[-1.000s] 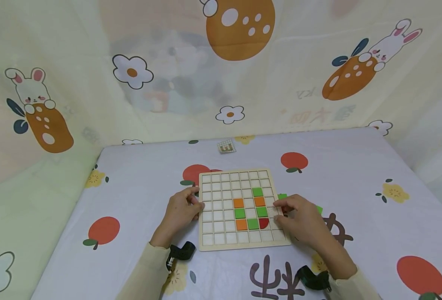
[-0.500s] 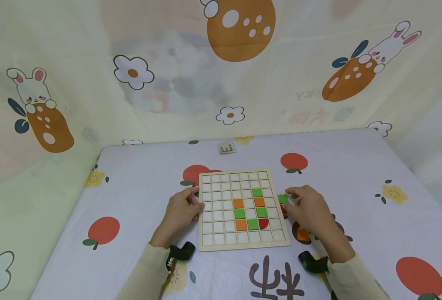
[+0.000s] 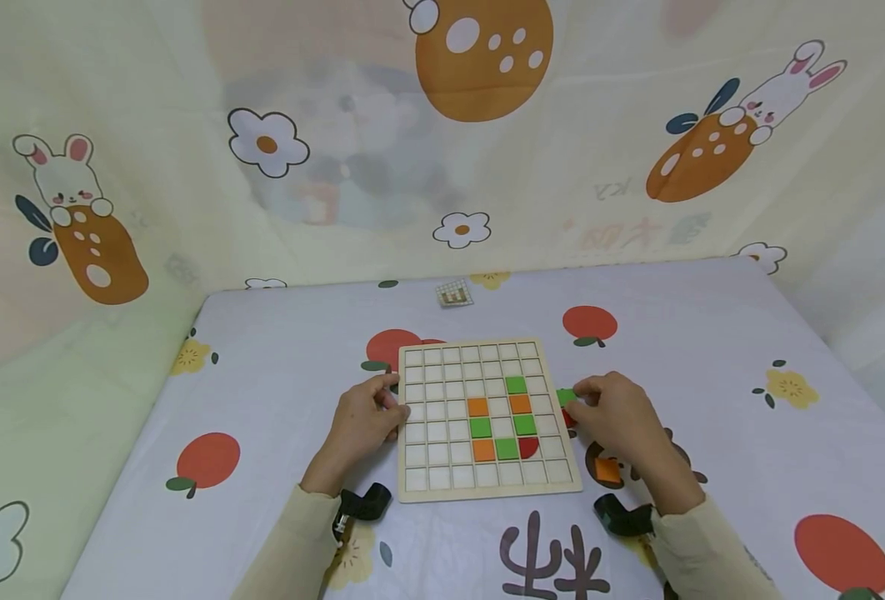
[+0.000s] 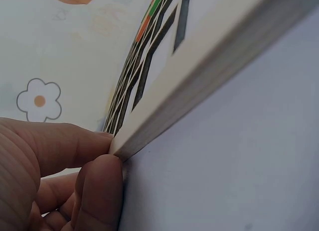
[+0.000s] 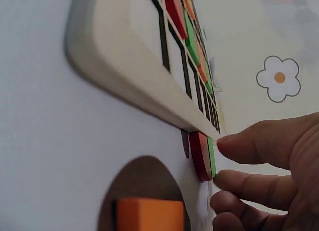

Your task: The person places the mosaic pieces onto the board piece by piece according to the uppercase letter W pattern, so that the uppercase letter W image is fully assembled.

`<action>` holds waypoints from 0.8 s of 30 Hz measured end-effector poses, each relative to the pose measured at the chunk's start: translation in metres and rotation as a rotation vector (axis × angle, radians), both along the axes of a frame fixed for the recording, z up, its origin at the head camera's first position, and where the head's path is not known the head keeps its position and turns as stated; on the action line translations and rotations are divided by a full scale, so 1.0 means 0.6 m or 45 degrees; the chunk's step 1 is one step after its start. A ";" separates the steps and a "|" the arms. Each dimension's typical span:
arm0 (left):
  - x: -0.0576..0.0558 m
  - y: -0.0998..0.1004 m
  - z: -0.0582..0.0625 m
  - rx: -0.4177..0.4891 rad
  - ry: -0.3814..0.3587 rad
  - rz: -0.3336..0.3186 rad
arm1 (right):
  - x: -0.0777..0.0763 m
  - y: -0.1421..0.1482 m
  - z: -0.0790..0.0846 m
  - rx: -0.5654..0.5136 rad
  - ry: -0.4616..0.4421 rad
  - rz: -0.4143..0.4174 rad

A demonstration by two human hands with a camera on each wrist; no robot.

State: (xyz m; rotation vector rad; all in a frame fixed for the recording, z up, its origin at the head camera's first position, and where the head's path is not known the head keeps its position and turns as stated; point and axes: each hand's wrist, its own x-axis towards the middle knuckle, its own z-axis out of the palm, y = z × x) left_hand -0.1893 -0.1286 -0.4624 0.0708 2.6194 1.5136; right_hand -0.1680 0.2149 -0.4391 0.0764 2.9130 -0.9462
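Note:
A pale wooden grid board (image 3: 435,433) lies flat on the table, with green and orange square tiles and one red rounded tile (image 3: 528,447) in some cells. My left hand (image 3: 362,423) holds the board's left edge between thumb and index finger, as the left wrist view also shows. Beyond the right edge, my right hand (image 3: 622,421) pinches a green tile (image 5: 212,157) with thumb and index fingertips. A red tile (image 5: 201,156) stands right beside that green one, close to the board. Nearer me lies a loose orange tile (image 3: 606,469), partly beside the right wrist.
A small card with a grid pattern (image 3: 453,293) lies farther back on the table. The printed cloth (image 3: 292,350) covers the tabletop, and a patterned curtain (image 3: 352,250) hangs behind it. Black wrist cameras (image 3: 367,502) sit on both forearms.
My right hand has moved off the board's right edge to the green tile, uncovering the orange tile and the red one. My left hand and the board have stayed put.

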 end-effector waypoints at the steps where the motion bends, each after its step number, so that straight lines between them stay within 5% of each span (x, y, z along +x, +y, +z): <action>1: 0.000 0.000 0.000 0.000 0.000 0.001 | 0.000 0.000 0.000 -0.025 -0.013 -0.004; 13: 0.001 0.002 0.001 -0.004 0.000 0.001 | -0.008 0.008 0.012 -0.036 -0.132 -0.027; 24: 0.000 0.002 0.000 -0.019 0.007 0.007 | -0.009 0.013 0.010 -0.214 -0.188 -0.108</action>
